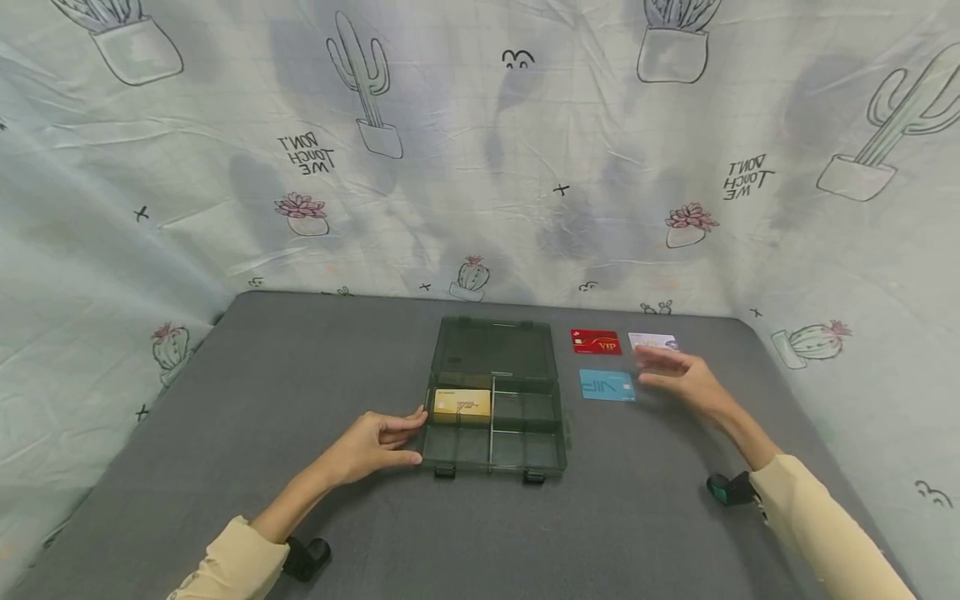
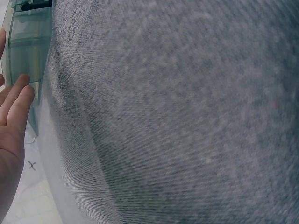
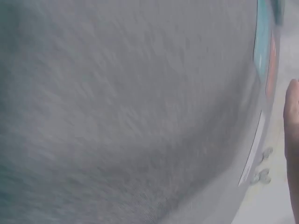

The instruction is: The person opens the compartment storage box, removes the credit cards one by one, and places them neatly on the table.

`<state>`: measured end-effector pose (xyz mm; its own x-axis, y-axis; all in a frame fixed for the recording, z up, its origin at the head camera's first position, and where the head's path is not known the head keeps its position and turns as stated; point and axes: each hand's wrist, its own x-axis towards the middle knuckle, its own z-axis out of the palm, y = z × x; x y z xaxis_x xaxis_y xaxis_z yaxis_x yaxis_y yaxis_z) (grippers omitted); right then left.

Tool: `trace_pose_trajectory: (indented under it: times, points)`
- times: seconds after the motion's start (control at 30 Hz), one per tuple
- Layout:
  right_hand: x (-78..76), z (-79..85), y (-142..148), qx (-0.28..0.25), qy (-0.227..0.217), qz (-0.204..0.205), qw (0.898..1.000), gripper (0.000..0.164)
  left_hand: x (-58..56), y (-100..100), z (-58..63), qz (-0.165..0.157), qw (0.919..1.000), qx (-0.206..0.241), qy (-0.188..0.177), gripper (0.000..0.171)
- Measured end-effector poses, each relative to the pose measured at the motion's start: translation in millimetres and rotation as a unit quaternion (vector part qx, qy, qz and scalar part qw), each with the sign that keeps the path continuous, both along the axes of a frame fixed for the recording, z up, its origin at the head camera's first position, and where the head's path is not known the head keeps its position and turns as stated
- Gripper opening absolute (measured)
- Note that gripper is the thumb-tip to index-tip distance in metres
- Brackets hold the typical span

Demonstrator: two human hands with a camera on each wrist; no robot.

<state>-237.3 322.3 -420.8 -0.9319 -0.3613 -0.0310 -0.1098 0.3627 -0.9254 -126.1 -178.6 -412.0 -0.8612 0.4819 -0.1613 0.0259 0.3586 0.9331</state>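
A dark green see-through box (image 1: 491,450) lies with its lid (image 1: 495,348) folded back, its tray split into several compartments. In the back left compartment sits a gold card (image 1: 462,404). My left hand (image 1: 375,448) is at the box's left side, thumb and fingertips right at its wall; the left wrist view shows the fingers (image 2: 21,105) fairly straight. Over on the right, my right hand (image 1: 678,377) is held above the table with fingers extended and nothing in them. Its fingertips overlap the lower edge of a white-lilac card (image 1: 652,341), with a blue card (image 1: 606,385) just left of them.
A red card (image 1: 596,342) lies behind the blue one, right of the lid. Two black latches (image 1: 534,477) stick out from the box's front edge. The grey cloth-covered table (image 1: 322,358) ends at a hanging curtain (image 1: 450,183) printed with cacti.
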Motion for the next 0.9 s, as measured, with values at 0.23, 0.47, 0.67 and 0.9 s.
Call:
trace_pose_trajectory:
  times: [0.23, 0.47, 0.67, 0.9]
  points:
    - [16.9, 6.0, -17, -0.076, -0.039, 0.022, 0.996, 0.053, -0.7, 1, -1.2, 0.001, 1.0, 0.0, 0.002, 0.066]
    - [30.5, 9.4, -37, -0.136, -0.071, 0.046, 0.987, 0.049, -0.6, 0, -1.8, 0.0, 1.0, 0.001, 0.008, 0.065]
    - [41.7, 12.3, -55, -0.159, -0.075, 0.057, 0.983, 0.051, -0.3, -1, -3.2, -0.002, 0.9999, 0.008, 0.008, 0.065]
    - [53.5, 15.4, -76, -0.179, -0.075, 0.059, 0.979, 0.049, -1.6, -1, -4.5, -0.006, 0.9998, 0.016, 0.008, 0.065]
